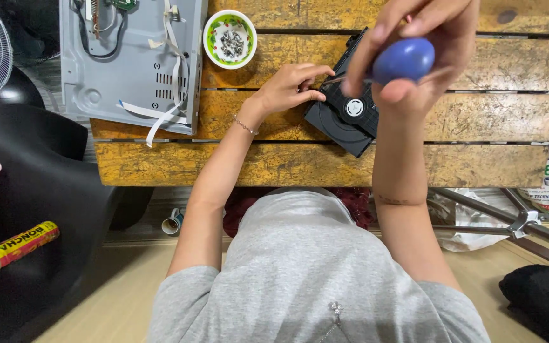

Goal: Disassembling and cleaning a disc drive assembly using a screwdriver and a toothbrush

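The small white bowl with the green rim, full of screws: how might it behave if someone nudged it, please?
The small white bowl with the green rim looks rigid, probably ceramic or melamine, so it should slide rather than flex on the rough yellow wooden table. The little dark screws heaped inside lie loose and would likely rattle or spill if it tipped.

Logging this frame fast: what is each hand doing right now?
Left hand: fingers pressed on the black disc drive, holding nothing.
Right hand: closed around a blue screwdriver handle.
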